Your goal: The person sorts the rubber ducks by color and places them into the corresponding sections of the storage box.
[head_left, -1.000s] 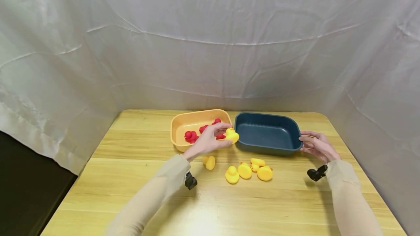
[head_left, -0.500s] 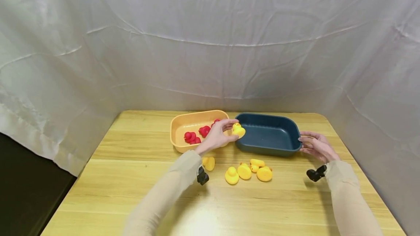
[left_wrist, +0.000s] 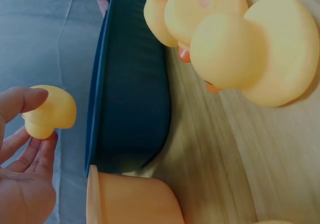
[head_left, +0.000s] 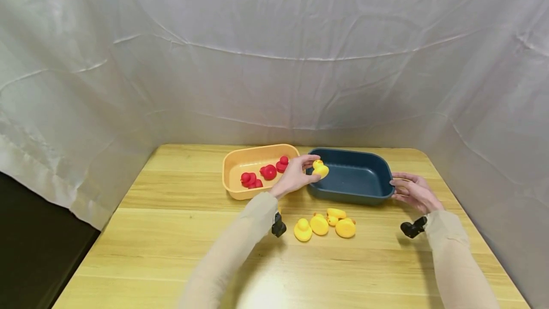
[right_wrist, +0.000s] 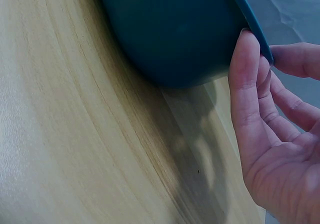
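My left hand (head_left: pixel 297 174) pinches a yellow rubber duck (head_left: pixel 321 169) between thumb and fingertips. In the head view the duck hangs over the left end of a dark blue bin (head_left: pixel 343 196); the left wrist view shows this rubber duck (left_wrist: pixel 62 106) raised above the rim. At the bin's right end, my right hand (head_left: pixel 415 192) holds the rim, with thumb and fingers on either side of the rim in the right wrist view. Left of the blue bin stands an orange bin (head_left: pixel 229 175) with several red rubber ducks (head_left: pixel 269 172) inside.
Several yellow rubber ducks (head_left: pixel 319 224) lie on the wooden table (head_left: pixel 171 252) in front of the bins. Another is mostly hidden behind my left wrist. A pale curtain (head_left: pixel 274 85) encloses the back and sides.
My left hand has moved right with the yellow rubber duck, from the orange bin's right edge to over the blue bin's left end. My right hand has stayed at the rim.
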`<state>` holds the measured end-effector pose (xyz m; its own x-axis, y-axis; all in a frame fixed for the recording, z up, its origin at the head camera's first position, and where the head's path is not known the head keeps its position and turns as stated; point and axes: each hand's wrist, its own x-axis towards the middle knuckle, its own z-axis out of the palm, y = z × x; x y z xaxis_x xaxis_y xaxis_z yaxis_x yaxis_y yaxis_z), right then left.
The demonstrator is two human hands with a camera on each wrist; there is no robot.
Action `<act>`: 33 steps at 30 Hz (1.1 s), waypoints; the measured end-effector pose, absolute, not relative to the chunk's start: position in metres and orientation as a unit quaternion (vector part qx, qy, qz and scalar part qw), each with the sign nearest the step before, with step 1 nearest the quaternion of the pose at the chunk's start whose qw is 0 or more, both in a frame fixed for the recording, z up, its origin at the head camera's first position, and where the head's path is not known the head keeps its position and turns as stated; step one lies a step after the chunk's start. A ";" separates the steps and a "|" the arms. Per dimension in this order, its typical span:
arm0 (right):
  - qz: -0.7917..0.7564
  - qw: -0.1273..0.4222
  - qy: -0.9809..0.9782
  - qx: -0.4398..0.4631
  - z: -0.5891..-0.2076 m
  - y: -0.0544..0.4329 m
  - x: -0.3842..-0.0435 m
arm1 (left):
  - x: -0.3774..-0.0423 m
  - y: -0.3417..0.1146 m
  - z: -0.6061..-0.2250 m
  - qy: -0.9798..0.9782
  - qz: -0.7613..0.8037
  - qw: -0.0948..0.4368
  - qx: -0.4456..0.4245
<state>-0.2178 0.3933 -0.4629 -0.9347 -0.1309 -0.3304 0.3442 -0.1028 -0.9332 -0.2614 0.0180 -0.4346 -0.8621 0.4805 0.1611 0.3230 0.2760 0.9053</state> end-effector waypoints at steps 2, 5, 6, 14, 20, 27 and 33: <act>-0.739 0.163 0.649 0.082 -0.463 0.393 -0.218 | -0.263 0.021 -0.436 0.795 0.549 0.074 0.248; -0.741 0.160 0.648 0.078 -0.464 0.394 -0.219 | -0.264 0.026 -0.439 0.795 0.552 0.081 0.239; -0.741 0.159 0.648 0.076 -0.464 0.394 -0.219 | -0.264 0.028 -0.440 0.795 0.552 0.084 0.237; -0.744 0.155 0.646 0.073 -0.466 0.395 -0.219 | -0.265 0.034 -0.444 0.804 0.544 0.087 0.223; -0.744 0.156 0.646 0.073 -0.465 0.395 -0.219 | -0.265 0.034 -0.443 0.805 0.539 0.090 0.231; -0.738 0.160 0.651 0.078 -0.465 0.396 -0.221 | -0.263 0.032 -0.442 0.805 0.530 0.090 0.250; -0.734 0.163 0.654 0.082 -0.466 0.395 -0.221 | -0.255 0.024 -0.441 0.800 0.530 0.100 0.264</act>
